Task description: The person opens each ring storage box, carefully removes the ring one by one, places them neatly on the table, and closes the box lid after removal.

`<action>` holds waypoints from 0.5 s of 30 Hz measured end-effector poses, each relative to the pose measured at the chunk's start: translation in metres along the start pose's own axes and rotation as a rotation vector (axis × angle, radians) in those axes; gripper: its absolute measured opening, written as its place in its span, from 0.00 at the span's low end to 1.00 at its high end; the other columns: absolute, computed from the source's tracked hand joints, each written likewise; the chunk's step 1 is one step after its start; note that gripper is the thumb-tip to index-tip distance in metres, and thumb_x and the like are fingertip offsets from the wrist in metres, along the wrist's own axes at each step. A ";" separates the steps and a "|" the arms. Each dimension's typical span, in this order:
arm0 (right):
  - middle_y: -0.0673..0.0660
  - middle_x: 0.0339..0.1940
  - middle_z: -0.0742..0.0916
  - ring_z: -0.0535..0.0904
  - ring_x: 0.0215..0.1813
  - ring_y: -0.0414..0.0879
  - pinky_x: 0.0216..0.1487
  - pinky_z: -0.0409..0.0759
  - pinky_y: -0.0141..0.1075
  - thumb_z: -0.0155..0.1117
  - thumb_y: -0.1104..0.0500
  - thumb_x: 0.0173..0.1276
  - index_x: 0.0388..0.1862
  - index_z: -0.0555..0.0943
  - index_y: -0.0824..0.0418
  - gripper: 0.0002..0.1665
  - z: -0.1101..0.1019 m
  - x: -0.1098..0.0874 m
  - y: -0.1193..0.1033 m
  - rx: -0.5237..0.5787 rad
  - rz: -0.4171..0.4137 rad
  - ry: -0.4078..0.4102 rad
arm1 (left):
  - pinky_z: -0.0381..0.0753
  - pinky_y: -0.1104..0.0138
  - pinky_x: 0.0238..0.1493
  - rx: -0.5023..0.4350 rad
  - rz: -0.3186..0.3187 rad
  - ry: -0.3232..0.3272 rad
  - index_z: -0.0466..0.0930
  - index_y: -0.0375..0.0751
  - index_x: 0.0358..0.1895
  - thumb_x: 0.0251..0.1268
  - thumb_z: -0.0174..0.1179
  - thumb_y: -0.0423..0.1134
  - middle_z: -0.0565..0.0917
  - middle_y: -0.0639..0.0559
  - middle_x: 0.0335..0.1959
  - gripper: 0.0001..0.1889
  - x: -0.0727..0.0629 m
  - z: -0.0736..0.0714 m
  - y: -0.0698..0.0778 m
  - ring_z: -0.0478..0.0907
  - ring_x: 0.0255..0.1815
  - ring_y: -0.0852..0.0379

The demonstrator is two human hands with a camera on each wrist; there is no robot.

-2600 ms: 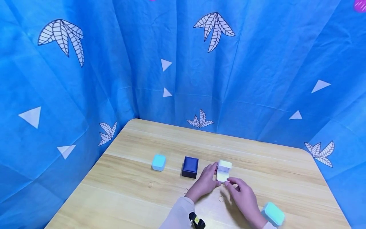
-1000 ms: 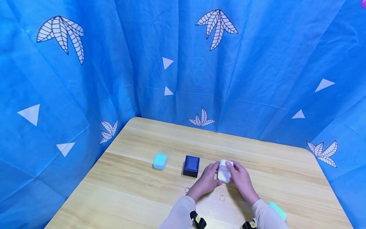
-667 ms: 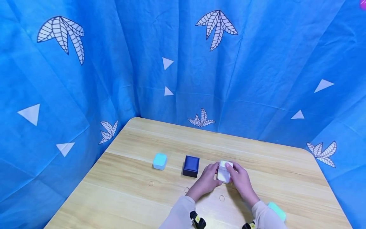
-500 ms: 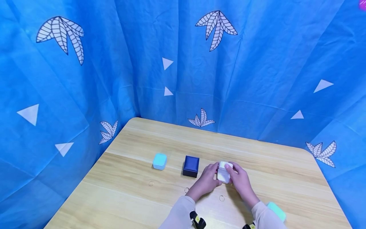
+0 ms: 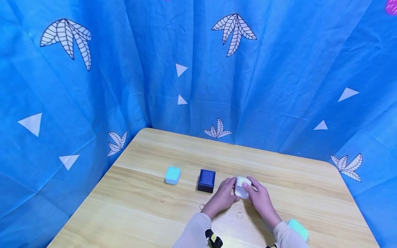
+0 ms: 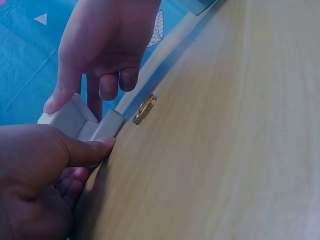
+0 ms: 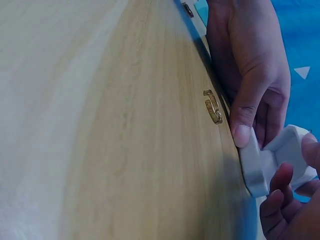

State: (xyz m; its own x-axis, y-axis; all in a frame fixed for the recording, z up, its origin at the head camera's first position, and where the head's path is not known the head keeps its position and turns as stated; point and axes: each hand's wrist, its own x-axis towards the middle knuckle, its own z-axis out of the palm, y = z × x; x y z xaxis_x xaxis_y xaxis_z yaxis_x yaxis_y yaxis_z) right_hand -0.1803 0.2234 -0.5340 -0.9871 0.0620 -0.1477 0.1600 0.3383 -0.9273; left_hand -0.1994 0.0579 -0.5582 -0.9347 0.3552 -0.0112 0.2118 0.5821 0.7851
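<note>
A small white ring box (image 5: 240, 191) rests on the wooden table in the head view, its lid tipped well down over the base. Both wrist views still show a gap under the lid. My left hand (image 5: 224, 197) grips the base from the left, thumb at the front edge. My right hand (image 5: 261, 199) holds the lid with the thumb on top and fingers along the right side. In the left wrist view, a gold ring (image 6: 145, 110) lies just in front of the box. The inside of the box is mostly hidden.
A dark blue box (image 5: 206, 180) stands left of the white one, and a turquoise box (image 5: 172, 175) farther left. Another turquoise box (image 5: 298, 229) sits by the right forearm. Two more rings lie leftward, one ring (image 5: 202, 206) by the left wrist, another ring (image 5: 163, 199) beyond.
My right hand has moved from the white ring box's front edge up onto its lid. The lid has swung down from standing upright. My left hand has kept its grip in place.
</note>
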 end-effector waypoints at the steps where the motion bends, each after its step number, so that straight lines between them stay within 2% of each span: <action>1: 0.68 0.63 0.80 0.72 0.21 0.40 0.22 0.73 0.31 0.63 0.45 0.73 0.76 0.67 0.62 0.39 0.000 -0.001 0.000 -0.009 -0.005 0.000 | 0.74 0.60 0.68 0.002 0.005 0.003 0.65 0.43 0.75 0.58 0.72 0.35 0.77 0.54 0.58 0.40 0.000 0.000 0.000 0.72 0.60 0.57; 6: 0.68 0.53 0.82 0.71 0.20 0.38 0.21 0.73 0.30 0.63 0.51 0.74 0.75 0.67 0.64 0.36 0.001 -0.003 0.000 -0.077 -0.029 -0.002 | 0.75 0.59 0.67 0.010 0.015 0.015 0.68 0.44 0.72 0.57 0.72 0.34 0.77 0.54 0.58 0.38 0.001 0.001 0.000 0.73 0.60 0.56; 10: 0.70 0.58 0.80 0.75 0.23 0.41 0.24 0.75 0.30 0.63 0.56 0.74 0.75 0.67 0.66 0.35 0.000 -0.004 0.000 -0.145 -0.059 -0.014 | 0.74 0.59 0.69 0.006 -0.004 0.013 0.66 0.45 0.74 0.58 0.72 0.35 0.77 0.53 0.60 0.39 0.000 0.001 0.001 0.72 0.63 0.55; 12: 0.72 0.65 0.77 0.80 0.30 0.46 0.31 0.80 0.33 0.63 0.57 0.73 0.75 0.67 0.67 0.35 0.000 -0.005 0.001 -0.184 -0.092 -0.012 | 0.74 0.58 0.68 0.006 0.000 0.016 0.66 0.45 0.74 0.58 0.72 0.35 0.77 0.53 0.60 0.39 0.000 0.000 0.001 0.72 0.62 0.55; 14: 0.72 0.70 0.74 0.84 0.44 0.56 0.45 0.85 0.40 0.64 0.58 0.73 0.74 0.68 0.68 0.35 0.000 -0.006 0.002 -0.232 -0.133 -0.009 | 0.74 0.59 0.68 0.007 -0.001 0.015 0.67 0.45 0.74 0.58 0.72 0.35 0.77 0.53 0.60 0.38 -0.001 0.000 0.001 0.72 0.63 0.55; 15: 0.72 0.71 0.74 0.83 0.52 0.60 0.53 0.84 0.44 0.64 0.59 0.72 0.74 0.67 0.68 0.35 0.000 -0.006 0.002 -0.255 -0.154 -0.009 | 0.74 0.58 0.68 0.007 0.005 0.017 0.67 0.45 0.73 0.58 0.72 0.35 0.77 0.52 0.60 0.38 -0.001 0.001 0.001 0.72 0.62 0.54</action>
State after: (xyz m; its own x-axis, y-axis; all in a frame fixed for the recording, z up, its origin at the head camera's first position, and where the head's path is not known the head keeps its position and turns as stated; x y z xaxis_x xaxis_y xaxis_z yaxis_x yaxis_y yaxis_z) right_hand -0.1736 0.2235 -0.5355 -0.9997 -0.0162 -0.0157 0.0037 0.5684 -0.8227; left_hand -0.1982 0.0582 -0.5581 -0.9382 0.3460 0.0031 0.2185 0.5853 0.7808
